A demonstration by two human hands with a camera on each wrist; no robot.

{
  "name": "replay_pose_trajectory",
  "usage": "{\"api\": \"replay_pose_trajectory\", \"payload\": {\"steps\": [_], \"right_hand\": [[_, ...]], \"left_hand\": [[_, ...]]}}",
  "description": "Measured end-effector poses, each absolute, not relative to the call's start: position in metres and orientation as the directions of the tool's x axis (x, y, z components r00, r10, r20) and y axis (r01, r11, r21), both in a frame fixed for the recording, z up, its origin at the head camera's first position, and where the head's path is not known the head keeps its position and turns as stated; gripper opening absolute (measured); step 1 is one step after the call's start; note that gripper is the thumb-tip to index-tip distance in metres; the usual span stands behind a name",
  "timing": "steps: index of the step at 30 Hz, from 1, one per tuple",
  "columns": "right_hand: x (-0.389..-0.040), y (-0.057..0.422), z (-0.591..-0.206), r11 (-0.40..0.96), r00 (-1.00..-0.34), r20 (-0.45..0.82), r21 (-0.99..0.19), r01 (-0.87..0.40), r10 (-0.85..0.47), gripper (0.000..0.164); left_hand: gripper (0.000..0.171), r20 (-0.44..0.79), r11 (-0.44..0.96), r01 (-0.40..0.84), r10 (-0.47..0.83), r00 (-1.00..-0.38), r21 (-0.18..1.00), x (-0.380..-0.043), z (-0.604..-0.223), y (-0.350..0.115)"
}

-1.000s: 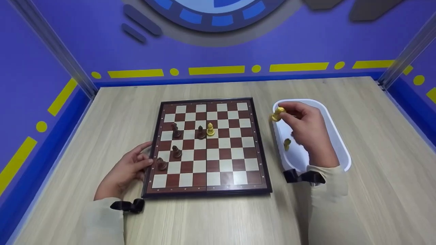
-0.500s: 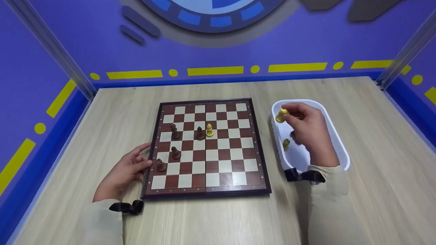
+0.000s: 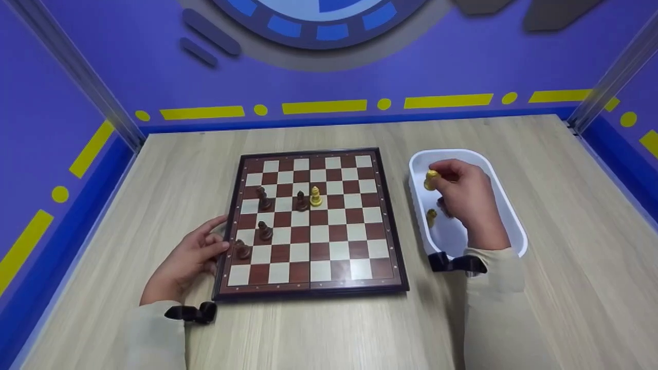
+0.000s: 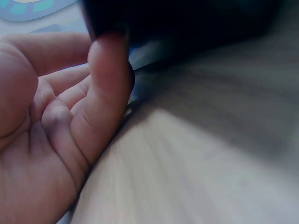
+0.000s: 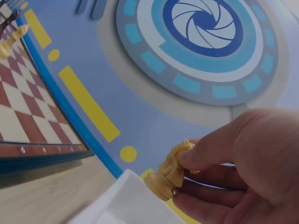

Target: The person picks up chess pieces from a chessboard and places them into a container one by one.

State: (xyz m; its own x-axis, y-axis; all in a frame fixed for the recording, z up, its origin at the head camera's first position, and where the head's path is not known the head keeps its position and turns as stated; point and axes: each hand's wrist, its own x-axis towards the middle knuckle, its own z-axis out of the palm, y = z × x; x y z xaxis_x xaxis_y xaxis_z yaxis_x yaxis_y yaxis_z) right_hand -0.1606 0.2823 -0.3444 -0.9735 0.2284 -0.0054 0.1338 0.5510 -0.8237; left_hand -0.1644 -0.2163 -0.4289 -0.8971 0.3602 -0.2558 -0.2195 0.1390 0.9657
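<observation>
In the head view, my left hand (image 3: 187,259) holds the left edge of the chessboard (image 3: 339,232) between thumb and fingers; the left wrist view shows a fingertip (image 4: 108,56) against the dark board. My right hand (image 3: 467,198) pinches a gold chess knight (image 3: 431,180) over the far left part of the white tray (image 3: 509,216). In the right wrist view, the knight (image 5: 170,171) leans, its base toward the tray's rim. Another gold piece (image 3: 432,217) lies in the tray. On the board, a gold piece (image 3: 315,197) stands beside a dark piece (image 3: 302,201).
Several other dark pieces stand on the board's left half, among them one near the left edge (image 3: 242,250) and one behind it (image 3: 264,231). A pale wooden table (image 3: 308,331) carries everything. Blue panels (image 3: 318,87) enclose its back and sides.
My right hand has shifted a little to the right and nearer, carrying the knight from above the tray's left rim to inside its outline. My left hand keeps its place at the board's edge.
</observation>
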Motion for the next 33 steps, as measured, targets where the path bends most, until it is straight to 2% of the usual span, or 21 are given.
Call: {"api": "replay_pose_trajectory", "payload": {"steps": [7,13,33], "right_hand": [[-0.163,0.282,-0.349,0.620,-0.976,-0.019,-0.770,0.152,0.216,0.026],[-0.164,0.282,-0.354,0.681,-0.983,0.017,-0.723,0.113,0.181,0.025],[-0.164,0.271,-0.350,0.715,-0.987,0.082,-0.698,0.042,0.138,0.024]], "left_hand": [[0.071,-0.253,0.130,-0.219,0.370,-0.894,0.967,-0.164,-0.431,-0.218],[0.071,-0.266,0.132,-0.233,0.357,-0.896,0.963,-0.163,-0.432,-0.219],[0.072,-0.249,0.113,-0.223,0.379,-0.891,0.968,-0.166,-0.431,-0.217]]}}
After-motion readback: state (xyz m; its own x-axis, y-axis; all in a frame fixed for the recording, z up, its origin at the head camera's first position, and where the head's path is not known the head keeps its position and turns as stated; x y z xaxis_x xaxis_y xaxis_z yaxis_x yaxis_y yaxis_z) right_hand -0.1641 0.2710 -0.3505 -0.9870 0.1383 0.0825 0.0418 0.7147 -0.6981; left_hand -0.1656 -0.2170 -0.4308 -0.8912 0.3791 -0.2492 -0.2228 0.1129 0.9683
